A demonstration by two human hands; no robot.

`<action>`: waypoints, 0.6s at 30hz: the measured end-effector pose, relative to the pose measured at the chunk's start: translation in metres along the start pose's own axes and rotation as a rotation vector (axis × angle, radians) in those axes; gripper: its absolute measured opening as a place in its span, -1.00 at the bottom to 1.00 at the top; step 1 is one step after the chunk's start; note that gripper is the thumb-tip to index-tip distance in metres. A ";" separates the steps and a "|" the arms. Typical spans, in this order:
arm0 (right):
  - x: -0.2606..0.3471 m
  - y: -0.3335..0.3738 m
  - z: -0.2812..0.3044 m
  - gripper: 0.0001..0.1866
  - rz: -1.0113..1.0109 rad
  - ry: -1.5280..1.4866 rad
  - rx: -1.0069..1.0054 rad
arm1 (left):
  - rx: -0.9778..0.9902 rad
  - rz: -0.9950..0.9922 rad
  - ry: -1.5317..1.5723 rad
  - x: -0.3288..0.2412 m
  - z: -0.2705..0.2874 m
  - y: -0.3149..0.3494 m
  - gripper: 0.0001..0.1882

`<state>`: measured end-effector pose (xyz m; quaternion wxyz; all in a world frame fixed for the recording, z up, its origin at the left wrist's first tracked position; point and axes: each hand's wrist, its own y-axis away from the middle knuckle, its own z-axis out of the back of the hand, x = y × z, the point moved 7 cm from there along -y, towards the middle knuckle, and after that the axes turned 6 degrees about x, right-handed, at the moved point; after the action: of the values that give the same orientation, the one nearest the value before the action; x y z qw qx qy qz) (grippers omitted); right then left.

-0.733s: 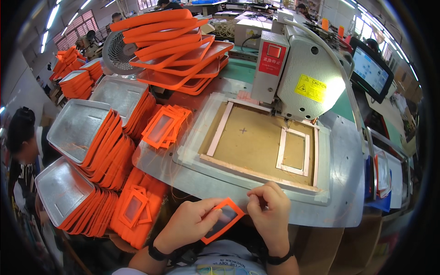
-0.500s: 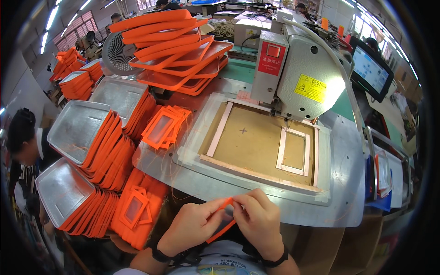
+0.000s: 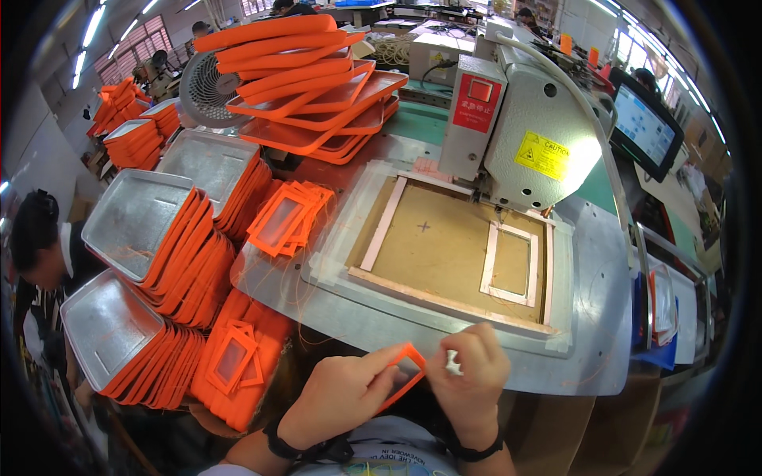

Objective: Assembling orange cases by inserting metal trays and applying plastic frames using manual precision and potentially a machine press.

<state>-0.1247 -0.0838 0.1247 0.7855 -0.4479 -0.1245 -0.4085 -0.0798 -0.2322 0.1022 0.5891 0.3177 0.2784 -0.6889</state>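
Near the lower edge, my left hand (image 3: 337, 397) is closed on a small orange-framed clear window panel (image 3: 409, 367), held tilted with its corner upward. Just to its right my right hand (image 3: 470, 385) is closed, with a small white scrap (image 3: 453, 362) showing between its fingers; its exact kind is unclear. More orange-framed window panels (image 3: 276, 225) lie piled on the left side of the metal work plate (image 3: 381, 317). Beyond my hands is a sewing machine (image 3: 540, 127) over a tan template board (image 3: 432, 254) with a white rectangular frame on it.
Stacks of orange-rimmed grey trays (image 3: 135, 222) stand at the left, with a tall leaning pile of orange trays (image 3: 302, 87) behind. A grey fan (image 3: 209, 91) is beside that pile. On the right is a touch screen (image 3: 647, 123). A person (image 3: 48, 246) bends at the far left.
My right hand has moved a little right, away from the panel's corner, and a white scrap now shows in it. The left hand still holds the panel, now slightly shifted right.
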 end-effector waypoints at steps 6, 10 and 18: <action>-0.021 0.004 0.014 -0.84 -0.105 -0.137 0.154 | 0.033 0.221 0.490 0.033 -0.002 0.003 -0.65; -0.015 0.001 0.004 -0.86 -0.227 -0.198 0.172 | -0.038 0.241 0.649 0.039 0.003 0.003 -0.66; 0.000 0.001 -0.019 -0.86 -0.030 -0.223 0.265 | -0.087 0.147 0.382 0.023 0.007 0.007 -0.68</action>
<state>-0.1278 -0.0986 0.1133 0.8127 -0.3810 -0.2704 -0.3482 -0.0762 -0.2531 0.0896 0.5874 0.4363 0.3905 -0.5586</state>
